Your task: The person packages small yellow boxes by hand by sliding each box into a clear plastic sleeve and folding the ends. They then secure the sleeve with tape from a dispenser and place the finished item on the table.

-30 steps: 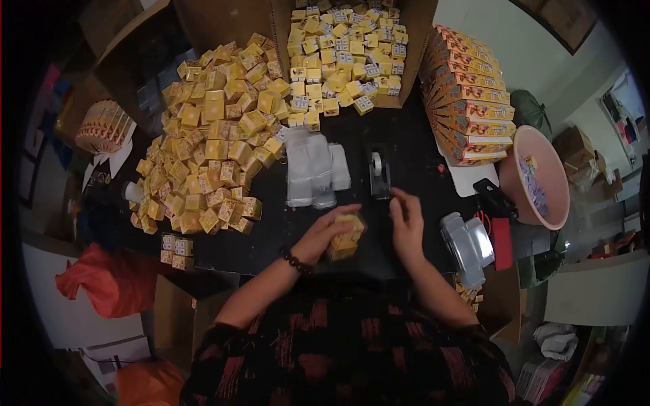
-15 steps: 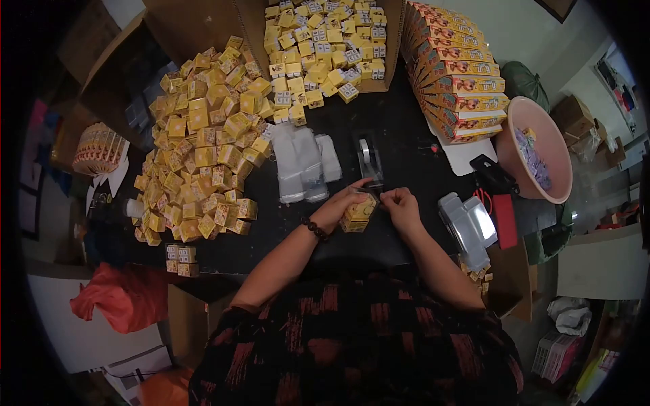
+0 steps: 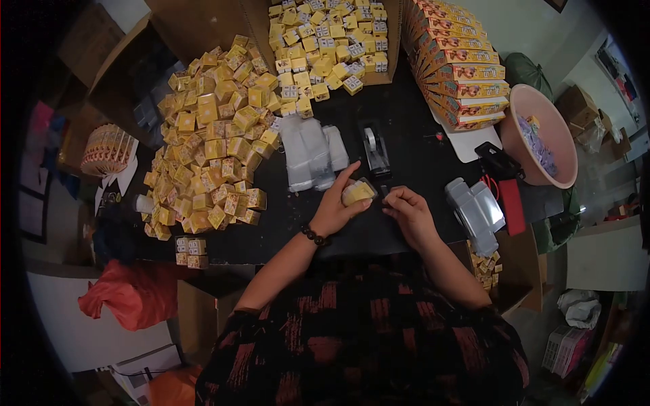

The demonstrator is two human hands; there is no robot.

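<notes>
Head view, near to far. Closest to me: person's torso in dark red-and-black patterned top, both forearms reaching fwd over a black table (image 3: pixel 399 145). Bead bracelet (image 3: pixel 314 236) sat on the left wrist.

Left hand (image 3: pixel 336 206) was wrapped round a small bundle of yellow boxes (image 3: pixel 357 193), fingers curled over its near side, index raised along the top; bundle looked sheathed in clear film, held just above the table edge. Right hand (image 3: pixel 408 208) sat just beside the bundle, fingers pinched together at the tips; whatever they pinched was too small for me to make out, poss. nothing.

Just beyond the hands: tape dispenser (image 3: pixel 376 147), upright, and to its left a stack of clear plastic bags (image 3: pixel 310 159). Right of the hands: grey plastic device (image 3: pixel 476 213), then a red-and-black tool (image 3: pixel 504 193).

Further left: big loose heap of yellow boxes (image 3: pixel 213 135) spread over the table; a few stray ones near the front-left edge. Far centre: open carton (image 3: pixel 325 37) filled w/ more of same. Far right: fanned stack of flat orange cartons (image 3: pixel 464 64), pink basin (image 3: pixel 545 135) beside it w/ small items inside.
</notes>
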